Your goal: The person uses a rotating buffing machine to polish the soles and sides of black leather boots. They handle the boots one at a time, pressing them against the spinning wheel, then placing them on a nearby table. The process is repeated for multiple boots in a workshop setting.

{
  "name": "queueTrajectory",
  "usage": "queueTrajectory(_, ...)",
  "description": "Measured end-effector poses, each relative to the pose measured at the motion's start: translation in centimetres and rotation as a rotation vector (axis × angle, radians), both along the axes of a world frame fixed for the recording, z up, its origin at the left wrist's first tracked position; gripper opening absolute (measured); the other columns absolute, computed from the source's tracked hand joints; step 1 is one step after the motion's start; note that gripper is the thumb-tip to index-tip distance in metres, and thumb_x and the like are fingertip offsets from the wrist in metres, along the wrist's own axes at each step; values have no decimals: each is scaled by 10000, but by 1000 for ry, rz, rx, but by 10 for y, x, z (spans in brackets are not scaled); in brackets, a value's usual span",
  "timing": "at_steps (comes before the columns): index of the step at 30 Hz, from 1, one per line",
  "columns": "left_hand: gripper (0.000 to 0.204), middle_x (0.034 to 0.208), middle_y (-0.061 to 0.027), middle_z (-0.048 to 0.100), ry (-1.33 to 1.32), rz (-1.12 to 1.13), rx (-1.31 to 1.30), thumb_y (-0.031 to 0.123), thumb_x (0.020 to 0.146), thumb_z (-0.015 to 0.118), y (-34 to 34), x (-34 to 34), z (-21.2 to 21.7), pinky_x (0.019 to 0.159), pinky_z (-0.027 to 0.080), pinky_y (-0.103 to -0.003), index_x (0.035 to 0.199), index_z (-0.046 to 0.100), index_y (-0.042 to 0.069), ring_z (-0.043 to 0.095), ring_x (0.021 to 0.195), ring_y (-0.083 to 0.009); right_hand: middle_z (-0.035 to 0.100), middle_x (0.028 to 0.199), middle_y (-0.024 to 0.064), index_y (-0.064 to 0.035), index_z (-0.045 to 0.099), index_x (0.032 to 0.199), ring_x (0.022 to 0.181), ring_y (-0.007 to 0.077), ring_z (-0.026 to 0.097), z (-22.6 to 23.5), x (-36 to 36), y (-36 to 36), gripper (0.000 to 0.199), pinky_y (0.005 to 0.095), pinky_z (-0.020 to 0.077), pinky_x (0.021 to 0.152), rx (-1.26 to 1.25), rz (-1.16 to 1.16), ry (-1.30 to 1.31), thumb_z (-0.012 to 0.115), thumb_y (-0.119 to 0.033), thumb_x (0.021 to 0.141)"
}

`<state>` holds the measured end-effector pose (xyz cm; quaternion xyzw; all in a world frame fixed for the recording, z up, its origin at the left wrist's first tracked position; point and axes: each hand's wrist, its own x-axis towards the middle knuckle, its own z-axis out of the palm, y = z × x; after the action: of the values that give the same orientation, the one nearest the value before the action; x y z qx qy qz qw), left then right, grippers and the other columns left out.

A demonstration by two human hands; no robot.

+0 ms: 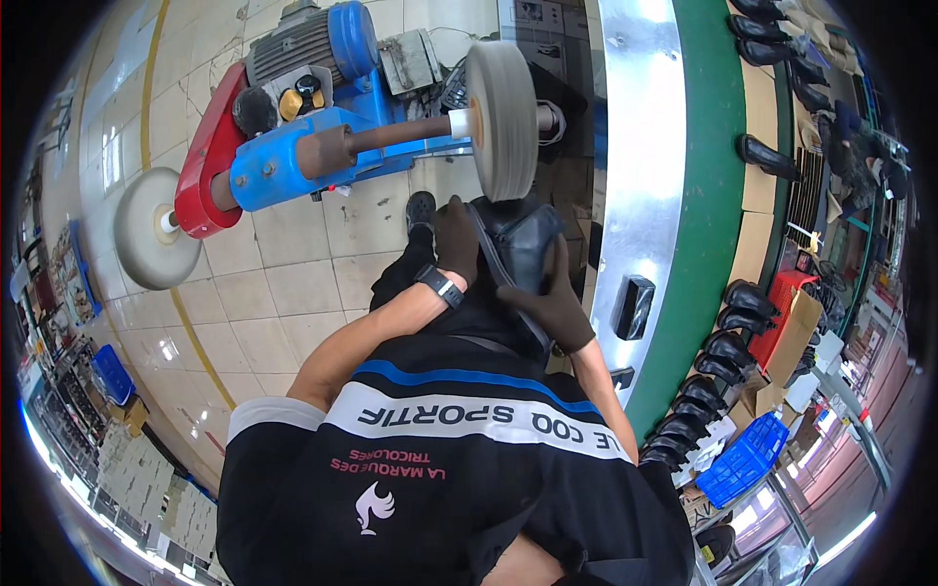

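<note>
I hold a black leather shoe [528, 244] up against the underside of a grey buffing wheel [500, 119]. My left hand [455, 237], in a dark brown glove, grips the shoe's left side; a black watch sits on that wrist. My right hand [557, 298], also gloved, grips the shoe from below and to the right. The wheel is mounted on a shaft of a blue and red polishing machine [293, 146]. A second pale wheel [156, 228] sits on the machine's far left end.
A metal-edged conveyor with a green belt [699, 195] runs along my right, with several black shoes [728, 322] on the shelf beyond it. A blue crate [745, 459] lies at lower right. Tiled floor with a yellow line [195, 332] spreads to my left.
</note>
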<state>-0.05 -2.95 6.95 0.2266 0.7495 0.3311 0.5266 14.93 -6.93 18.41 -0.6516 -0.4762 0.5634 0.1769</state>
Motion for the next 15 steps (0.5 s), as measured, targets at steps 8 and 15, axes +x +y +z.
queueTrajectory(8,335,1007,-169,602,-19,170,96,278,946,519,3,10,42,840,427,-371,1079,554,-27,566,891,-271,416,1256,444,-49,116,1522,1124,541,509,17,-15,-12,1125,479,451,955,56,232,-400,773,-283,640)
queueTrajectory(15,439,1107,-162,625,-627,87,330,385,986,439,2,-16,25,936,459,-390,1114,582,-9,602,1033,-285,472,1360,265,-45,266,1503,1223,325,523,24,-8,-12,983,367,390,1043,263,78,-167,756,-136,655)
